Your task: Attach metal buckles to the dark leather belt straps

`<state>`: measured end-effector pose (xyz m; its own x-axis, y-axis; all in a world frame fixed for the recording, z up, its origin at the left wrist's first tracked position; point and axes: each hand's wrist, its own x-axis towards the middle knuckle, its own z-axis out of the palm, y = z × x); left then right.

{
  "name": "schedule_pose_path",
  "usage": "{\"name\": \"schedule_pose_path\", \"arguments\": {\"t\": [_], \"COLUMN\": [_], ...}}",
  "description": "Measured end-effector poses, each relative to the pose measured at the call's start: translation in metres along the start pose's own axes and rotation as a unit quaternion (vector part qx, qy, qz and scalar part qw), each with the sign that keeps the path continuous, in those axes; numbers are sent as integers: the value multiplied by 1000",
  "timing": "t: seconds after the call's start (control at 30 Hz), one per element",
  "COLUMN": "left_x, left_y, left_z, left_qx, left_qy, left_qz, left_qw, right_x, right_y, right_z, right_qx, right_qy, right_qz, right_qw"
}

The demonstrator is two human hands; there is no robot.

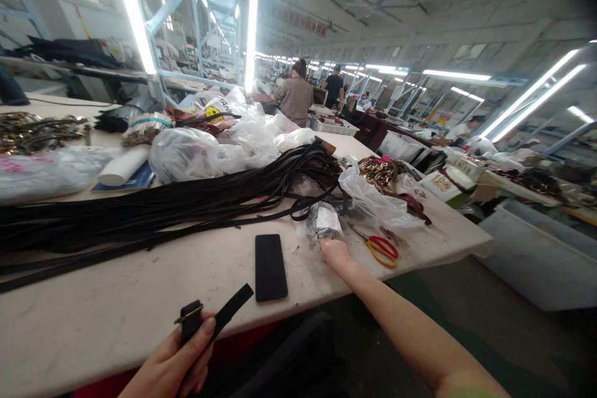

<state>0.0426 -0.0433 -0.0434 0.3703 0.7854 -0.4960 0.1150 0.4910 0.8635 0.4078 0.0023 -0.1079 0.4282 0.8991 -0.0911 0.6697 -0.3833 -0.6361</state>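
My left hand (186, 351) is closed around a black strap (236, 305) with a metal buckle at its folded end, held over the table's front edge. Farther off, my right hand (336, 254) rests low at the near side of a small clear plastic bag (325, 221) with a white label. Its fingers look curled in, and whatever they grip is hidden. Between the hands a black phone (271, 267) lies on the table. Scissors (382, 250) with red and yellow handles lie just right of my right hand.
Long black straps (186, 202) stretch across the table (116, 311). Behind them sit clear plastic bags (196, 152) and a white roll (124, 165). Gold-coloured metal fittings (379, 171) are heaped at the right. A grey bin (541, 255) stands beyond the table's right end. Two people (296, 96) are farther back.
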Motion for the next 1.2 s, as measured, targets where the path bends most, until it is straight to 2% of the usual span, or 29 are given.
{"name": "schedule_pose_path", "arguments": {"t": [0.17,0.23,0.33,0.4,0.47,0.53,0.57,0.63,0.77,0.83,0.9,0.93,0.97,1.07,1.1,1.13,1.2], "left_x": [-8,-12,-21,-25,-29,-31,-32,-34,-34,-33,-30,-29,-28,-29,-30,-32,-35], "left_y": [-5,1,13,18,19,15,12,6,1,2,6,8,10,14,15,16,19], "left_z": [-1,6,17,21,21,18,16,12,5,3,2,3,4,9,11,13,15], "left_qx": [-29,-46,-65,-74,-79,-88,-95,-103,-79,-55,-32,-24,-21,-26,-27,-24,-10], "left_qy": [-21,-11,-17,-26,-23,-25,-29,-43,-66,-73,-87,-93,-94,-64,-61,-66,-86], "left_qz": [35,61,78,90,105,110,109,108,111,109,115,123,134,158,157,152,155], "left_qw": [999,997,995,993,991,990,989,988,989,990,989,988,986,985,985,986,984], "right_x": [-30,-50,-91,-119,-142,-156,-161,-166,-170,-172,-175,-176,-177,-179,-178,-178,-178], "right_y": [-16,-34,-75,-107,-136,-157,-163,-170,-166,-163,-162,-161,-161,-161,-161,-160,-160], "right_z": [-17,-15,-2,9,17,24,27,34,44,47,51,53,55,55,53,50,42], "right_qx": [164,251,371,476,589,668,686,703,712,712,693,671,642,523,483,452,435], "right_qy": [21,-8,-93,-175,-255,-302,-313,-331,-353,-354,-365,-373,-371,-279,-248,-233,-247], "right_qz": [-16,-14,-13,7,53,106,126,160,201,204,186,166,136,-25,-84,-131,-169], "right_qw": [986,968,924,862,765,671,645,609,573,571,593,619,658,805,835,851,849]}}
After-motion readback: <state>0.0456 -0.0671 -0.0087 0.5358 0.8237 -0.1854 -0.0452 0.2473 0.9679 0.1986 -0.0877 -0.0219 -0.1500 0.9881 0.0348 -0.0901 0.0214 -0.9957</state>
